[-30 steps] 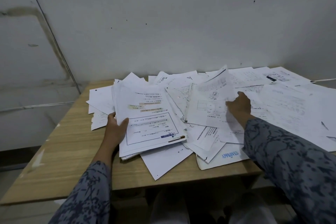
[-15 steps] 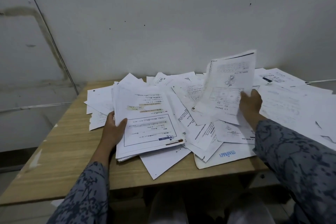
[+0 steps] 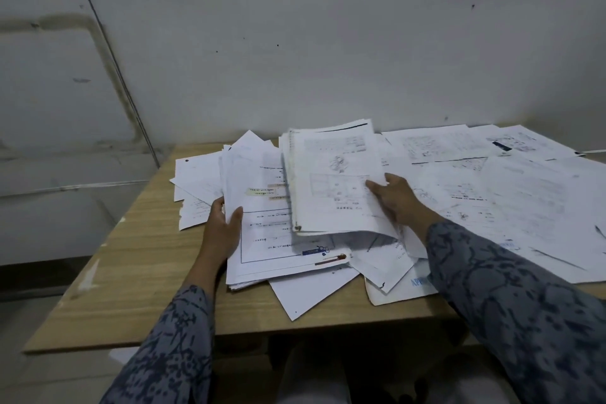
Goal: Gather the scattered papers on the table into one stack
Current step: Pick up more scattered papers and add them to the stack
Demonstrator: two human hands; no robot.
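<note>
**Sheaf going onto the stack**

The left hand [image 3: 223, 226] grips the stack [image 3: 262, 239] by its left edge, thumb on top, likely steadying it to receive more. The right hand [image 3: 398, 198] holds a sheaf [image 3: 331, 187] by its right edge, lying partly over the stack's right side. Loose papers [image 3: 524, 200] cover the bench [image 3: 131, 272] to the right, so much gathering seems left.

one table [image 3: 137, 259], two hands, many papers [image 3: 524, 207]
</note>
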